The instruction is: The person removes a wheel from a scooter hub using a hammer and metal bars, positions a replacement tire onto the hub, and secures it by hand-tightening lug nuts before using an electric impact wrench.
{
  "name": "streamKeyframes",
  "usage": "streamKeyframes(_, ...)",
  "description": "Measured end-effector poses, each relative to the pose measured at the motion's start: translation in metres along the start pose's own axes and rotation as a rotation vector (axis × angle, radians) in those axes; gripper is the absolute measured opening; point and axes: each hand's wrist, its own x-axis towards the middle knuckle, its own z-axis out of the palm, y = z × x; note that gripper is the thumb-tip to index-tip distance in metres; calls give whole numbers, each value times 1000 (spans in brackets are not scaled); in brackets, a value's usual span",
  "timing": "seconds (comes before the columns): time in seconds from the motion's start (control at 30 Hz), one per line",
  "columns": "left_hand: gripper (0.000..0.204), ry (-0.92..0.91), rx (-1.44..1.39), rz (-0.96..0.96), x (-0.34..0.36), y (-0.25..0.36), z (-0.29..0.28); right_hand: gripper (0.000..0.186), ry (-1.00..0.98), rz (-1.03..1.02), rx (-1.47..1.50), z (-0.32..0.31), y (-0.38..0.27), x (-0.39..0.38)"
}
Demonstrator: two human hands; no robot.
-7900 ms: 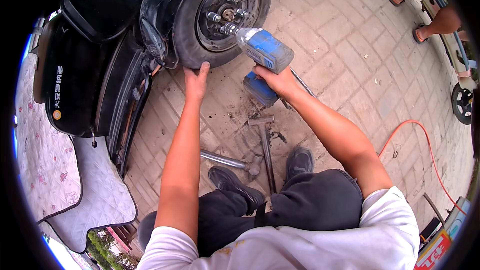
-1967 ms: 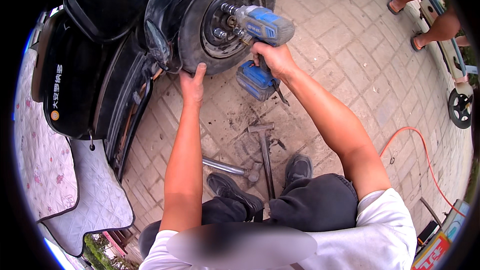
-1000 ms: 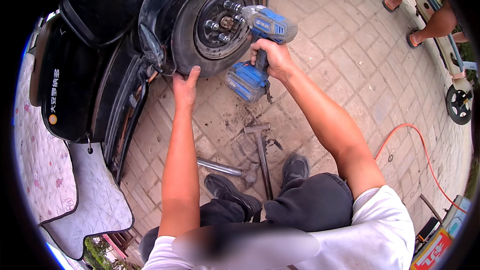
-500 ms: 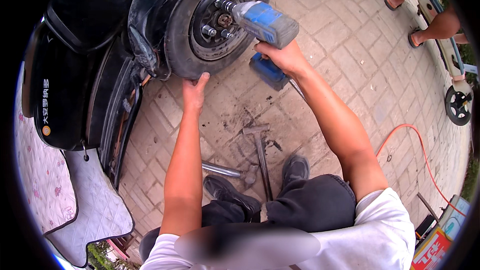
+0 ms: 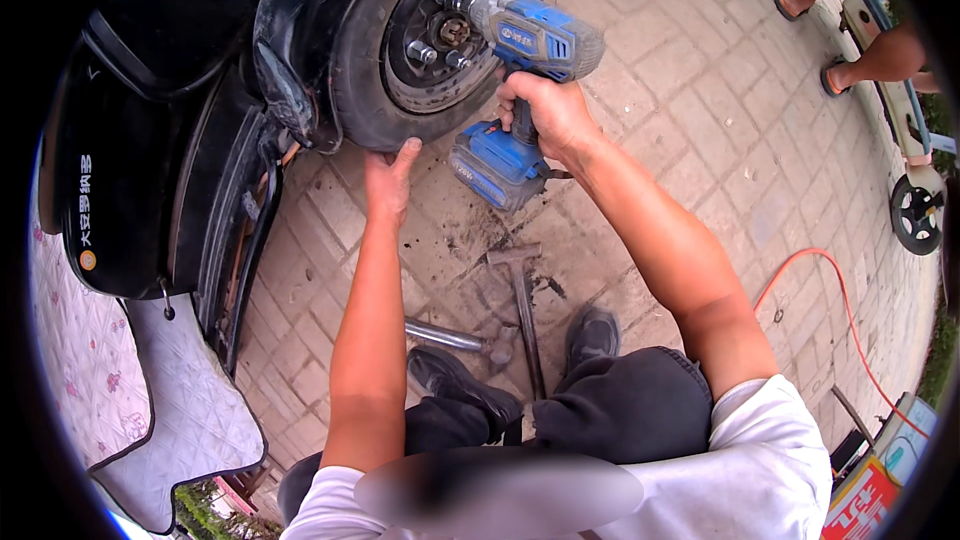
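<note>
My right hand is wrapped round the grip of a blue and grey cordless impact wrench, its battery pack hanging below. The wrench's socket end meets the upper left of the black steel wheel rim, apparently over a fastener. Two bright metal fasteners stick out lower on the rim, near the rusty hub centre. My left hand grips the underside of the black tire, thumb outside and fingers hidden beneath it.
The wheel belongs to a black vehicle on the left. On the paving by my shoes lie a hammer and a metal tube. An orange hose curves along the right. Bystanders' legs and a scooter wheel are at upper right.
The impact wrench has rolled in my right hand, its battery swinging left and down toward the tire, with its socket still at the rim. My left hand has stayed under the tire.
</note>
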Motion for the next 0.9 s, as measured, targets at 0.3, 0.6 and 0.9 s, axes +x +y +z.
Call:
streamKeyframes(0.3, 74, 12, 11, 54, 2, -3, -10, 10, -77, -95, -138, -5, 4, 9)
streamKeyframes(0.6, 63, -146, 78, -338, -45, -41, 34, 25, 62, -149, -343, -88, -16, -69)
streamKeyframes(0.9, 53, -751, 118, -305, -110, -56, 191, 17, 893, 144, -388, -245, -57, -285)
